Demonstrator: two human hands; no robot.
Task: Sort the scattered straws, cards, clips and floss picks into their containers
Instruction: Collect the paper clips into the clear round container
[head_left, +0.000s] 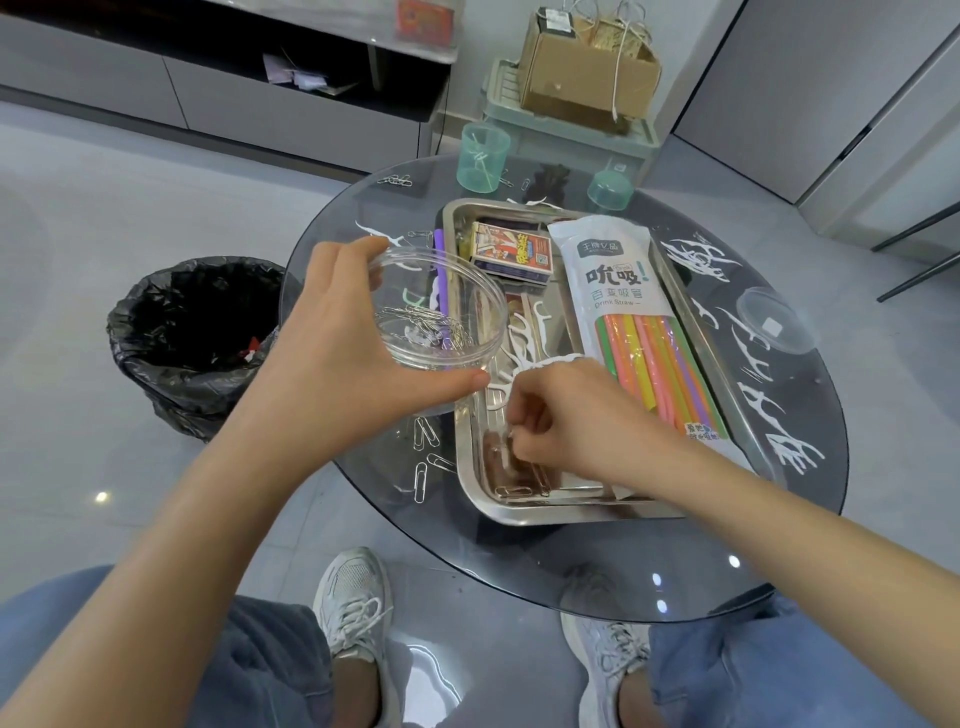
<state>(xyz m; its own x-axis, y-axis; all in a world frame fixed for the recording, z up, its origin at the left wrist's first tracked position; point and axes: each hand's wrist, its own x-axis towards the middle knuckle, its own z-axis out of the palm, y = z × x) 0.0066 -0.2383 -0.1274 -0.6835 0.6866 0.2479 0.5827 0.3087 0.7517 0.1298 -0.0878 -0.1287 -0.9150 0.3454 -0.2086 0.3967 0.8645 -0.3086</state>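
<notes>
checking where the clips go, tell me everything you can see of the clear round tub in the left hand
The clear round tub is a shallow see-through dish, plastic by its look, open-topped with no lid on. A small heap of silver paper clips lies on its bottom. The left hand holds it by the rim, thumb on the near side, fingers over the far side. It seems lifted and slightly tilted over the glass table, at the left edge of the steel tray.
</notes>
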